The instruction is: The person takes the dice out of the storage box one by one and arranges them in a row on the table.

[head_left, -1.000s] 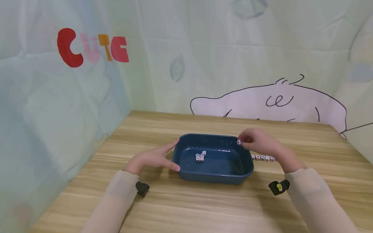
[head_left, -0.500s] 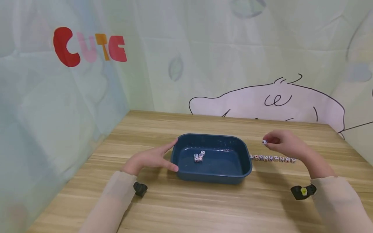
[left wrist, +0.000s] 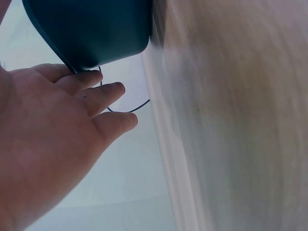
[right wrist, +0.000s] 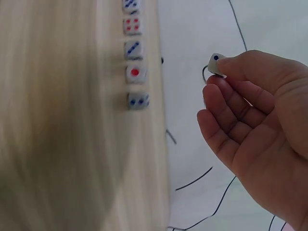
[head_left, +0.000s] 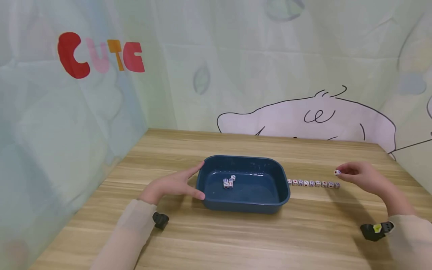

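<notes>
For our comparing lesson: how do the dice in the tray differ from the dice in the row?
The tray dice cluster inside the blue tray; the row dice line up on the table. The tray dice are fewer than the row dice. Both are white with red and blue dots.

The left hand [left wrist: 50, 130], fingers extended, touches the rim of a smooth dark teal container [left wrist: 96, 29]. A blurred wood-grain bench [left wrist: 236, 120] fills the right side; a pale backdrop [left wrist: 120, 183] bears a thin dark curved line [left wrist: 138, 108].
</notes>
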Action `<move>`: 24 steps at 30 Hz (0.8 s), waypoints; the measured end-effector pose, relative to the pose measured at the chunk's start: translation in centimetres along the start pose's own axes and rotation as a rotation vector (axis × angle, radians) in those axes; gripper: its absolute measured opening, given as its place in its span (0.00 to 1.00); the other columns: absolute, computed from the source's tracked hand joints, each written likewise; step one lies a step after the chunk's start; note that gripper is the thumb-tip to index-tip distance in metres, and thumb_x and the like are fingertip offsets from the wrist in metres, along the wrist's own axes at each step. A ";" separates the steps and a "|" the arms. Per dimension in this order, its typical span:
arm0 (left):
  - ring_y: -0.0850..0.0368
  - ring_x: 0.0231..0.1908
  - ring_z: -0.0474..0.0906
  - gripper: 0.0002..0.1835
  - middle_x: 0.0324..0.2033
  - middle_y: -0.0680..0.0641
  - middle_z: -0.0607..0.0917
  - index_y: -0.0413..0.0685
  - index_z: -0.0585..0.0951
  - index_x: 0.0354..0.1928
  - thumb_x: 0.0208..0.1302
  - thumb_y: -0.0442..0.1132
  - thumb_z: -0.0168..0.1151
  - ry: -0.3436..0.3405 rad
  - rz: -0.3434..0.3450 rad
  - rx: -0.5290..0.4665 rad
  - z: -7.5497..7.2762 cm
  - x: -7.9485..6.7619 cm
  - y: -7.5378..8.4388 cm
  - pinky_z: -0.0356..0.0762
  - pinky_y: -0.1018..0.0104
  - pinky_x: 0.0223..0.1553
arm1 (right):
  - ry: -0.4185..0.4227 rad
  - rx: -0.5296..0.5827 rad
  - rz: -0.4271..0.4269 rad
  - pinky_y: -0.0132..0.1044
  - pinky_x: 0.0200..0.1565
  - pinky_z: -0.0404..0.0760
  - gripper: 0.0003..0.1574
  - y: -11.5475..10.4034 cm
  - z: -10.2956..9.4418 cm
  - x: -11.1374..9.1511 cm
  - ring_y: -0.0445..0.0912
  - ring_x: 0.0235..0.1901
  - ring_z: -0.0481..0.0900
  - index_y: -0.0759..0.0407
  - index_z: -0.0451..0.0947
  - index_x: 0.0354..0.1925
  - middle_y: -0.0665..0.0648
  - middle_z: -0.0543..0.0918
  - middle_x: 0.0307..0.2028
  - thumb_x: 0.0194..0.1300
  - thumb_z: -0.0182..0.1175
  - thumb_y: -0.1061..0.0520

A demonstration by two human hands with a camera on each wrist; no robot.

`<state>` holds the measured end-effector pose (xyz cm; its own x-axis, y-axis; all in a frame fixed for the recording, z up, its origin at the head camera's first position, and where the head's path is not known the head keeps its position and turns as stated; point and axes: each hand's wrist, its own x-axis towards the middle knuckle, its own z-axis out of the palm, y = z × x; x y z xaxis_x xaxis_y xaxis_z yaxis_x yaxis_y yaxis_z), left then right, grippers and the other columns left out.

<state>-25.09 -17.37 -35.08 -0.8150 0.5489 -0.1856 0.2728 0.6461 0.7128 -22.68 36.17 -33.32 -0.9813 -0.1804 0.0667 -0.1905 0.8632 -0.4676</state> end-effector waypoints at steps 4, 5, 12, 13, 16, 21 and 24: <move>0.42 0.74 0.42 0.62 0.76 0.42 0.47 0.50 0.42 0.77 0.49 0.56 0.73 -0.002 0.001 -0.001 0.0 0.0 -0.1 0.46 0.40 0.70 | -0.013 0.001 0.034 0.31 0.34 0.77 0.22 1.5 0.1 -0.5 0.36 0.36 0.76 0.75 0.76 0.49 0.63 0.83 0.41 0.67 0.60 0.56; 0.42 0.74 0.42 0.62 0.76 0.42 0.47 0.50 0.42 0.77 0.49 0.57 0.73 -0.002 0.000 0.000 -0.1 0.0 -0.1 0.47 0.40 0.70 | -0.016 -0.003 0.043 0.31 0.34 0.77 0.22 1.8 0.1 -0.6 0.36 0.36 0.76 0.75 0.76 0.49 0.63 0.83 0.41 0.67 0.60 0.55; 0.42 0.74 0.43 0.62 0.75 0.42 0.47 0.50 0.43 0.77 0.49 0.57 0.73 0.007 -0.006 0.012 -0.1 0.0 -0.2 0.47 0.40 0.70 | -0.046 0.009 0.077 0.35 0.35 0.77 0.22 3.2 0.5 -0.5 0.43 0.37 0.76 0.75 0.77 0.48 0.62 0.83 0.40 0.66 0.61 0.56; 0.42 0.74 0.43 0.62 0.75 0.42 0.47 0.50 0.43 0.77 0.49 0.57 0.73 0.007 -0.005 0.014 -0.1 -0.1 -0.2 0.48 0.40 0.70 | -0.053 0.012 0.078 0.36 0.35 0.77 0.21 3.3 0.5 -0.4 0.44 0.37 0.76 0.75 0.77 0.48 0.62 0.83 0.39 0.66 0.60 0.57; 0.41 0.74 0.43 0.62 0.75 0.42 0.47 0.50 0.42 0.77 0.49 0.57 0.73 0.005 -0.004 0.008 -0.1 -0.1 -0.2 0.48 0.40 0.70 | -0.074 -0.001 0.074 0.36 0.35 0.77 0.18 3.7 0.5 -0.1 0.44 0.36 0.76 0.75 0.78 0.46 0.61 0.83 0.38 0.65 0.60 0.59; 0.42 0.74 0.42 0.62 0.76 0.43 0.47 0.51 0.42 0.77 0.49 0.56 0.73 0.002 -0.005 -0.008 -0.1 -0.1 -0.2 0.47 0.39 0.70 | -0.108 -0.048 0.071 0.38 0.34 0.75 0.14 4.1 0.5 0.4 0.45 0.34 0.75 0.74 0.79 0.41 0.61 0.83 0.35 0.62 0.61 0.62; 0.42 0.74 0.42 0.62 0.76 0.43 0.47 0.51 0.42 0.77 0.49 0.57 0.73 0.001 -0.007 -0.012 -0.1 0.0 -0.1 0.47 0.39 0.70 | -0.119 -0.071 0.075 0.39 0.35 0.74 0.14 4.3 0.5 0.6 0.45 0.34 0.75 0.74 0.79 0.40 0.61 0.83 0.34 0.61 0.61 0.61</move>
<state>-25.15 -17.52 -35.13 -0.8174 0.5439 -0.1897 0.2609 0.6431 0.7199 -24.04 39.50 -35.71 -0.9836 -0.1648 -0.0732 -0.1219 0.9068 -0.4035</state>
